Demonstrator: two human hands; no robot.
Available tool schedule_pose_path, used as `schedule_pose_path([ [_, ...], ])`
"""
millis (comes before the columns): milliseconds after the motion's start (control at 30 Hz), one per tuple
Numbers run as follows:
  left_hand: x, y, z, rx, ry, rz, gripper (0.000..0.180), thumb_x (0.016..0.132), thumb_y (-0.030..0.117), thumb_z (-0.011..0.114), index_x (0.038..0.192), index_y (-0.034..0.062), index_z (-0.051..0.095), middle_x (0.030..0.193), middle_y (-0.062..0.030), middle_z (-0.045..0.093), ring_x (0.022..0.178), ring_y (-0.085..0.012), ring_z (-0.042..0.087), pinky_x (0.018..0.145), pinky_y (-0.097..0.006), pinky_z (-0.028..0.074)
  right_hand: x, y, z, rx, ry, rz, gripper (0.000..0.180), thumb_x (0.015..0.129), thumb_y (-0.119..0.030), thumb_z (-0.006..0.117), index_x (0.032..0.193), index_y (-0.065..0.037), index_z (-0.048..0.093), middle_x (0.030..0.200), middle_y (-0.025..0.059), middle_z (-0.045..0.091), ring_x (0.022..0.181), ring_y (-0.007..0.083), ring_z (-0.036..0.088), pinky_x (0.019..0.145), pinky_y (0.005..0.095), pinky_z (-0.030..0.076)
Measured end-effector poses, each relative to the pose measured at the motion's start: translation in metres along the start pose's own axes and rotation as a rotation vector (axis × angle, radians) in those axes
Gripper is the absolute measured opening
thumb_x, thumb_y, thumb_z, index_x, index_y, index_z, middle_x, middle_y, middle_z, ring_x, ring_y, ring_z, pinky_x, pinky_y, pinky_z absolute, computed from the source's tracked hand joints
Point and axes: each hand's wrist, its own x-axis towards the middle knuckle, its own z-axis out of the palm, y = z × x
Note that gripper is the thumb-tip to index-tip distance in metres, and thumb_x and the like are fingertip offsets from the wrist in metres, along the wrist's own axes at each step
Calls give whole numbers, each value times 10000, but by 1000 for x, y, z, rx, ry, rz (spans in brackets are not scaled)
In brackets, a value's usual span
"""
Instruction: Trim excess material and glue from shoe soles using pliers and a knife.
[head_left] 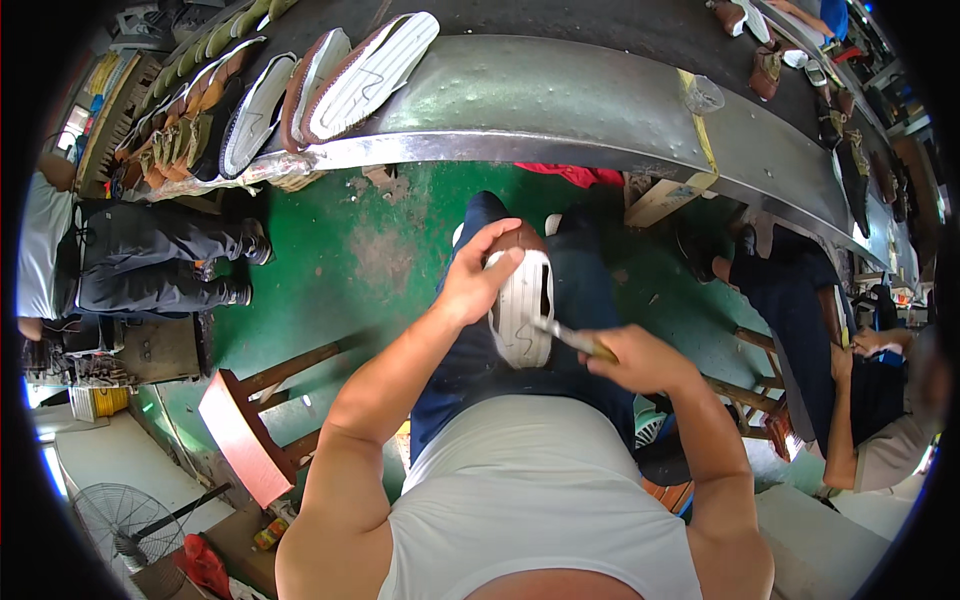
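Note:
A brown shoe upper with a white underside (524,300) lies across my lap, underside up, its toe pointing away from me. A dark squiggly line runs over the white part near the heel. My left hand (482,275) grips the shoe by its toe end, with the thumb on the white underside. In my right hand (640,358) is a short tool with a yellowish handle (594,347) and a grey end; motion blurs it, so its kind is unclear. The grey end is over the white underside, and whether it touches cannot be made out.
A metal-edged workbench (540,90) runs across ahead, bearing similar white-bottomed shoes (370,78) and a clear cup (703,95). A wooden stool (255,440) stands at left, near a fan (128,535). Co-workers are at left (150,255) and right (890,400).

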Motion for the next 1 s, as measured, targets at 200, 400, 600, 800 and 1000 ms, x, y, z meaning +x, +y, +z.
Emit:
schedule_pose_path([
  [200,-64,38,20,622,-387,617,700,847,125,770,1453,14,440,1466,-241,412,1362,-360,429,1097,-412,382,17,-8,28,224,500,-126,233,960,-179,603,1102,-2,553,1045,151,677,916,248,660,838,365,504],
  [400,-96,30,26,716,-196,681,738,755,129,851,1399,18,507,1351,-207,478,1217,-333,524,1010,-402,469,57,-5,46,540,469,-447,283,996,-172,530,1191,21,460,1159,203,653,1002,289,652,891,388,500],
  [600,-104,13,29,881,-102,635,838,671,161,906,1404,117,501,1260,-202,492,1113,-330,564,894,-377,530,67,-10,39,339,530,-386,263,994,-168,524,1185,8,485,1043,211,673,926,346,676,828,396,519],
  [800,-63,-41,5,462,-126,161,765,850,109,742,1501,18,352,1438,-211,465,1355,-338,449,1143,-403,329,80,19,39,270,659,-161,426,983,-328,597,1209,19,499,994,213,683,939,372,686,817,415,528],
  [1000,-19,-38,-3,620,-140,-50,480,1013,204,551,1433,-6,450,1268,-96,624,1139,-165,576,995,-326,459,79,45,63,312,551,343,614,760,-372,826,1099,54,542,911,210,681,853,328,700,770,415,542],
])
